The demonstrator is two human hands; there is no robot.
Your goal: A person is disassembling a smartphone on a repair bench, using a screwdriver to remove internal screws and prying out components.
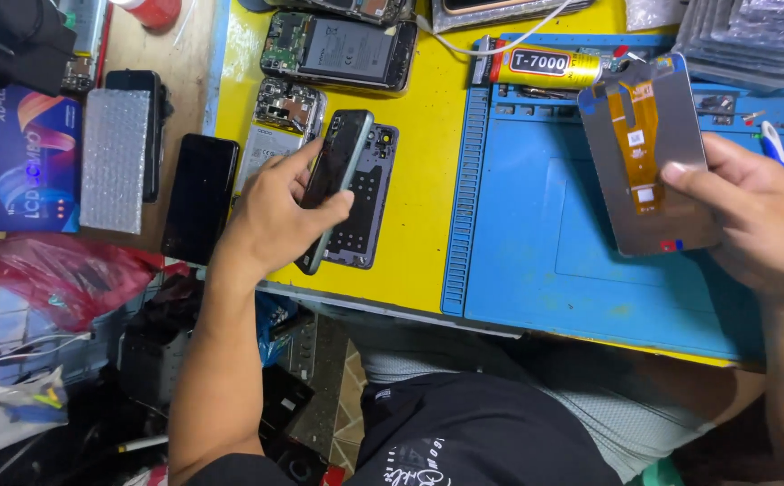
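Note:
My left hand grips a dark green phone, tilted on its edge above a grey phone frame lying on the yellow table. My right hand holds a grey screen panel with an orange flex cable on its back, raised over the blue work mat. The two hands are well apart.
Two opened phones lie at the back of the yellow table. A yellow glue tube rests on the mat's top edge. On the wooden surface at left sit a black phone, a bubble-wrap pack and a blue box.

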